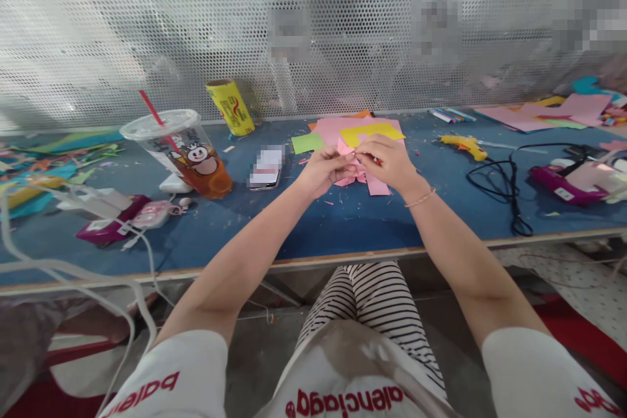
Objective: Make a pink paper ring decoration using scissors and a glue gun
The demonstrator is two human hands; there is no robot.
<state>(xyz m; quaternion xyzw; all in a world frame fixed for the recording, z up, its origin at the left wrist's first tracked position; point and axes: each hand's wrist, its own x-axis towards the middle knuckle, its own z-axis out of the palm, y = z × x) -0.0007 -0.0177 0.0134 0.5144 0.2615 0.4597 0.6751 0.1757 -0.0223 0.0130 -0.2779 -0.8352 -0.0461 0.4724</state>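
Above the blue table, my left hand (pixel 327 167) pinches a small piece of pink paper (pixel 345 147) that stands up between the fingers. My right hand (pixel 385 160) is closed at the same piece from the other side, thumb and fingertips together. Something small and orange-red shows by the right fingers, too small to name. Beneath and behind the hands lie pink sheets (pixel 327 127), a yellow sheet (pixel 386 132) and a green piece (pixel 307 143). A pink strip (pixel 378 187) and other pink scraps lie just below the hands.
Left of my hands are a phone (pixel 267 168), a drink cup (pixel 196 160) with a red straw and a yellow tube (pixel 231 108). To the right lie a yellow glue gun (pixel 464 145), a black cable (pixel 512 192) and a purple power strip (pixel 563 186). A perforated metal screen (pixel 343 72) borders the back.
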